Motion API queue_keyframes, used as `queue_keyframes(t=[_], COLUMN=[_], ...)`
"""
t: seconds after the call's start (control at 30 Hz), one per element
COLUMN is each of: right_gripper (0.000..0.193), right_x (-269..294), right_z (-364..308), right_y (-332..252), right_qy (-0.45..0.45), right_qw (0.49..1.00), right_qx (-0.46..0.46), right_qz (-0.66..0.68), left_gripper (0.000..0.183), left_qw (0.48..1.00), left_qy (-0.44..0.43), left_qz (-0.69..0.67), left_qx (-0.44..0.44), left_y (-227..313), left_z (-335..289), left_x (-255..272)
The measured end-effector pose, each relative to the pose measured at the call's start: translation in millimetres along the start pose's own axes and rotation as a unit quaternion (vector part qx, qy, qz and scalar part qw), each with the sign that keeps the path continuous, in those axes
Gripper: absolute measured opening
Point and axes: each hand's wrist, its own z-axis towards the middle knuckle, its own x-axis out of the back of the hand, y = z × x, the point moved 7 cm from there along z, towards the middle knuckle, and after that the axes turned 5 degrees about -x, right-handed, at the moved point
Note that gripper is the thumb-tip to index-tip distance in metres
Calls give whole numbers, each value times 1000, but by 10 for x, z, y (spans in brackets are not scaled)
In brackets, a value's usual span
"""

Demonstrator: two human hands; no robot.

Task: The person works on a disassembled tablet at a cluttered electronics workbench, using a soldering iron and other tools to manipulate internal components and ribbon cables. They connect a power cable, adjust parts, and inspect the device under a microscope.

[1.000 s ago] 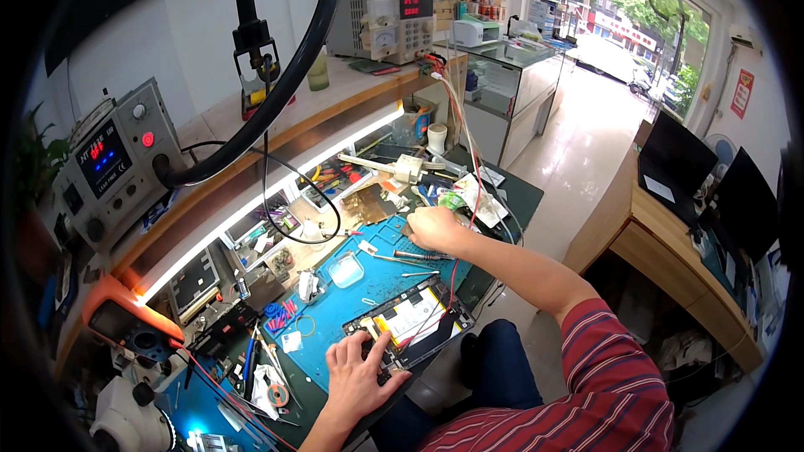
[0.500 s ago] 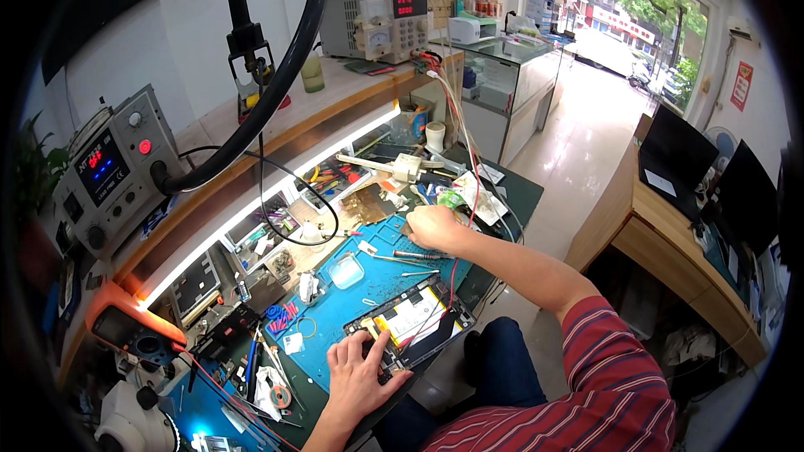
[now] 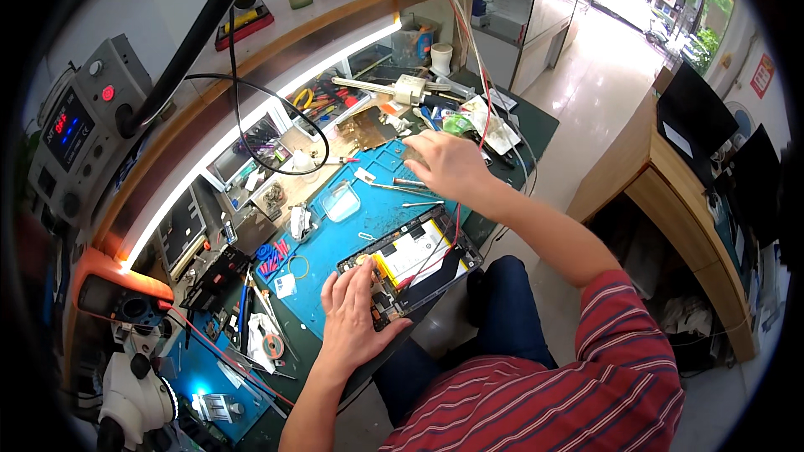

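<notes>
An opened tablet (image 3: pixel 448 274) lies at the near edge of the blue work mat (image 3: pixel 368 205), its white battery (image 3: pixel 416 258) and circuit board bared. My left hand (image 3: pixel 352 310) rests on the board end, fingers and thumb spread apart. A red wire (image 3: pixel 457 222) and a dark one run over the battery. My right hand (image 3: pixel 444 163) is over the compartments at the mat's far end, fingers curled. Whatever its fingertips hold, if anything, I cannot make out. Near it lie a screwdriver (image 3: pixel 409 182) and a thin white-tipped stick (image 3: pixel 423 203). A clear tray (image 3: pixel 341 201) stands on the mat.
A lamp-lit shelf (image 3: pixel 276 33) runs along the back. To the left are an orange multimeter (image 3: pixel 126 289), a white microscope (image 3: pixel 138 398) and a grey control unit (image 3: pixel 84 130). A black cable (image 3: pixel 322 130) loops over the bench. Pliers, tape and parts crowd the left side.
The whole view has shifted, with the bench's far part now higher in the picture. My right hand stays by the mat's far compartments, its wrist more raised. My left hand remains on the tablet.
</notes>
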Motion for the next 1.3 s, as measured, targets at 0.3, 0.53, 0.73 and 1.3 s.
queue_keyframes(t=[0.3, 0.53, 0.73, 1.3], right_gripper=[26, 22, 22, 20], right_x=[707, 674, 679, 595], right_z=[-1146, -1539, -1606, -1626], right_y=[159, 268, 209, 242], right_qy=[141, 120, 119, 153], right_qw=[969, 975, 973, 972], right_qx=[-64, -62, -68, -47], right_qz=[191, 177, 184, 171], left_gripper=[117, 103, 82, 79], left_qw=[999, 1000, 998, 995], left_qy=[-43, -24, -25, -24], left_qz=[-3, -4, 35, 61], left_qx=[-11, -12, -50, -71], left_y=[61, 30, 94, 106], left_z=[113, 72, 95, 95], left_x=[-67, -72, -59, -102])
